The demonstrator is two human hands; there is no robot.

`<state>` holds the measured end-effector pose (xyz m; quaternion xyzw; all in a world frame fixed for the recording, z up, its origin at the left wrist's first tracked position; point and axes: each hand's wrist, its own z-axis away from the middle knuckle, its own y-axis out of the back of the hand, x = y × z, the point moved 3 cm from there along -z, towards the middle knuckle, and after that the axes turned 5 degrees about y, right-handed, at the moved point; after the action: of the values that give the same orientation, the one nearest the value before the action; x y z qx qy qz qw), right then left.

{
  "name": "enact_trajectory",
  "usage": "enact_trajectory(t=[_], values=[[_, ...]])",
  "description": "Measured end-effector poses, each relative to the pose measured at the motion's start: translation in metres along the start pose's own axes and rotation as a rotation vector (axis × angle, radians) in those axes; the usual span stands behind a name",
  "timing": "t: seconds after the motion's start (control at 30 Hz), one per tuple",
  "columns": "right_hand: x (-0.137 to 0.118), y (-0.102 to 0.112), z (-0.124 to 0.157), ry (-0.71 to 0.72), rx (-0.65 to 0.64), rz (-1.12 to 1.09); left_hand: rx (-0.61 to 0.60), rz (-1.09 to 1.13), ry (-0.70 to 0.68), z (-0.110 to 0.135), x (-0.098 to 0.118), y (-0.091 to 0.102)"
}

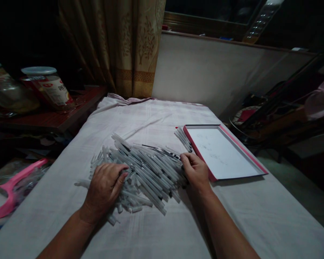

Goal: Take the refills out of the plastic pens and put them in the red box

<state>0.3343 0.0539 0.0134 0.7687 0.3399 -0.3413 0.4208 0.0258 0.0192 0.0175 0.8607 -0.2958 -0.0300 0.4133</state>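
Note:
A heap of clear plastic pen barrels and pens [151,167] is spread over the cloth, most of them slanting the same way. Short translucent caps [132,201] lie at its near left side. My left hand [104,185] is over the left part of the heap, thumb and forefinger pinched together; what they hold is too small to tell. At the heap's right end my right hand [196,171] is closed, with a small dark end showing by the thumb. Beyond it, several pens [183,139] lie side by side against a shallow red-edged box [199,153].
A pale checked cloth [156,233] covers the table. On the left, jars [50,86] stand on a dark red wooden shelf [78,108], with a pink plastic handle [19,180] below. A patterned curtain [135,46] and a white wall [191,68] are behind.

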Motion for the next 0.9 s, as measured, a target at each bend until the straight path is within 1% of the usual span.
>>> enact_trajectory(t=[0.1,0.17,0.27,0.37,0.5,0.6,0.67,0.77,0.9], values=[[0.011,-0.008,0.004,0.027,0.008,0.213,-0.040,-0.066,0.047,0.004,-0.004,-0.012],[0.016,-0.010,0.007,0.033,-0.035,0.335,-0.067,-0.085,0.070,0.008,-0.009,-0.017],[0.019,-0.010,0.005,0.062,-0.121,0.482,-0.091,-0.070,0.091,0.011,-0.015,-0.020],[0.019,-0.007,-0.010,0.032,-0.202,0.640,-0.067,-0.030,0.096,0.011,-0.016,-0.018],[0.018,-0.011,-0.041,-0.109,-0.385,0.903,-0.025,0.009,0.086,0.012,-0.015,-0.015],[0.019,-0.019,-0.060,-0.171,-0.466,0.963,-0.015,0.020,0.090,0.014,-0.015,-0.014],[0.020,-0.023,-0.068,-0.205,-0.504,0.992,-0.010,0.028,0.093,0.015,-0.015,-0.014],[0.021,-0.027,-0.074,-0.220,-0.525,1.020,-0.008,0.029,0.091,0.015,-0.014,-0.014],[0.018,-0.029,-0.075,-0.204,-0.534,1.030,-0.002,0.020,0.087,0.014,-0.012,-0.014]])
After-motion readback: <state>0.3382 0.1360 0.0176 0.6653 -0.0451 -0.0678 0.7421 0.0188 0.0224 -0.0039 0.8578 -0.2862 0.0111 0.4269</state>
